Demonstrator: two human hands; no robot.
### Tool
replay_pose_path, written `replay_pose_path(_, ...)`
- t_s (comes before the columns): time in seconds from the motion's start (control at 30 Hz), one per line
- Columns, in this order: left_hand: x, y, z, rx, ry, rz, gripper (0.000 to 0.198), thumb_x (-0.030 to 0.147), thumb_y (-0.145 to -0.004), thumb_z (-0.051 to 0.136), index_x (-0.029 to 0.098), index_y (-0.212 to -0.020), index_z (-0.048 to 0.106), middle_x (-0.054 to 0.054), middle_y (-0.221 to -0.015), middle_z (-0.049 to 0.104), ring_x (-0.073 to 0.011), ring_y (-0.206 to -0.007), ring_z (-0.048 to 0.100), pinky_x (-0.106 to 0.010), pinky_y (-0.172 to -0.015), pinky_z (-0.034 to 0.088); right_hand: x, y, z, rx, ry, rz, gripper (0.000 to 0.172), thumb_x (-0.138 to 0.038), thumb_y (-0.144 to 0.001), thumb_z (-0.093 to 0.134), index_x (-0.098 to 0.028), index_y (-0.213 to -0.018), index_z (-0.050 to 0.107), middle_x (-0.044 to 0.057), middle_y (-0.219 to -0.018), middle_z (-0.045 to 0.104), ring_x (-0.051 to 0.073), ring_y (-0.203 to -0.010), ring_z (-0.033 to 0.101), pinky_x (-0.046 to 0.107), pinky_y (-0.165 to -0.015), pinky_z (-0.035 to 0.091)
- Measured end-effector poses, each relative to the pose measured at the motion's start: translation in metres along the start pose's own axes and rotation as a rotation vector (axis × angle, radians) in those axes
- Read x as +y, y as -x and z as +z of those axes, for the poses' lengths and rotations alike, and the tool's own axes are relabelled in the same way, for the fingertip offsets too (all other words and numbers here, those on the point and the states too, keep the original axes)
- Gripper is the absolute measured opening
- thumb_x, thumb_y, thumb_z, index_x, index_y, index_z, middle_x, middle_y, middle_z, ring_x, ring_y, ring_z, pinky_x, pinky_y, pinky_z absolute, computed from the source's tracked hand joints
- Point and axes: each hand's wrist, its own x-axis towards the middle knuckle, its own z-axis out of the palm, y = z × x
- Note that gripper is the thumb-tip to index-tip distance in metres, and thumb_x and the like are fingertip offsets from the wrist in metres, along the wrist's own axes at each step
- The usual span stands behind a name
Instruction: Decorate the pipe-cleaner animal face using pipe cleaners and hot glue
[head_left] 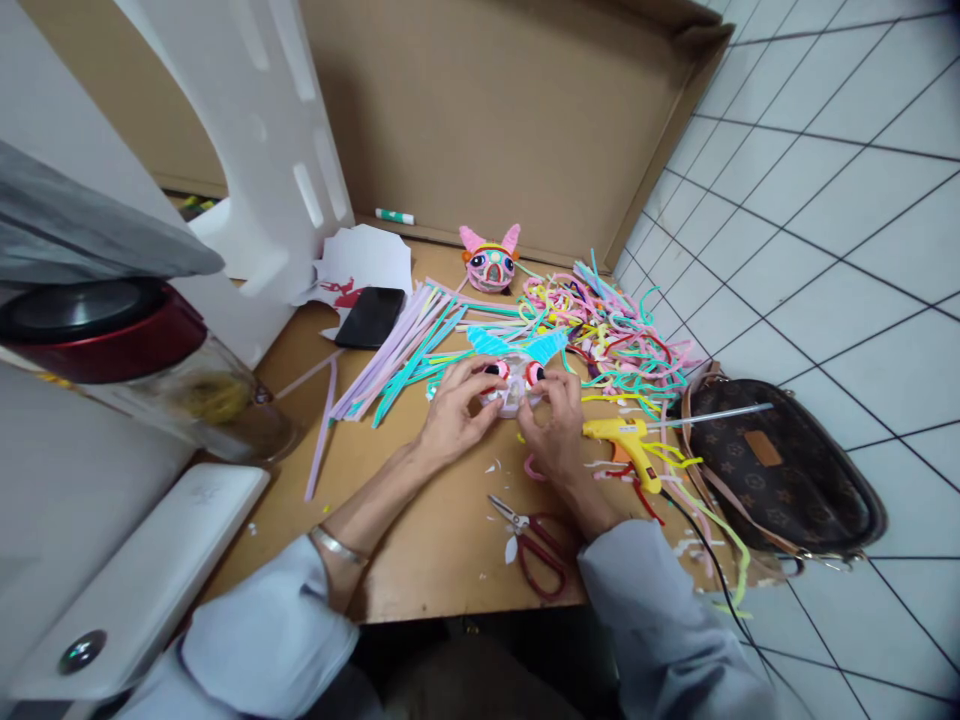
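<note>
Both my hands hold a small pipe-cleaner figure (516, 378) with turquoise ears, red-and-white eyes and a pale body, low over the brown cardboard work surface (420, 540). My left hand (456, 408) grips its left side, fingers curled. My right hand (556, 420) pinches its right side. A finished pink figure (490, 262) with pink ears stands farther back. A yellow glue gun (626, 440) lies just right of my right hand. Red-handled scissors (534, 545) lie near my right wrist.
Loose pipe cleaners in lilac, turquoise and pink (405, 350) fan out left, with a tangled pile (615, 330) to the right. A black phone (370, 316), white paper (364, 260), a brown handbag (780, 475) on the tiled floor, a glass jar (202, 400) and cardboard walls surround.
</note>
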Motion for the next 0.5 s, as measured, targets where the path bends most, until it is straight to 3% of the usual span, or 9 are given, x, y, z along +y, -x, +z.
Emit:
replay_pose_path(0.23, 0.0000, -0.0001, -0.0005, 0.002, 0.010, 0.004, 0.016, 0.026, -0.090, 0.063, 0.020, -0.104, 0.070, -0.012, -0.130, 0.065, -0.0246, -0.120, 0.060, -0.044, -0.105, 0.049, 0.0017, 0.0007, 0.0005, -0.009, -0.014, 0.016, 0.007, -0.018, -0.082, 0.061, -0.022, -0.087, 0.058, 0.009, -0.104, 0.056, 0.023, -0.099, 0.062, 0.038, -0.082, 0.057)
replay_pose_path(0.5, -0.0007, -0.0004, 0.0017, 0.031, 0.032, -0.045, 0.022, 0.039, -0.086, 0.071, 0.021, -0.100, 0.071, -0.012, -0.127, 0.065, -0.0269, -0.119, 0.061, -0.046, -0.104, 0.049, -0.0019, -0.0005, 0.0000, -0.010, -0.031, 0.011, 0.005, -0.019, -0.082, 0.061, -0.023, -0.081, 0.058, 0.008, -0.103, 0.056, 0.024, -0.104, 0.061, 0.041, -0.088, 0.054)
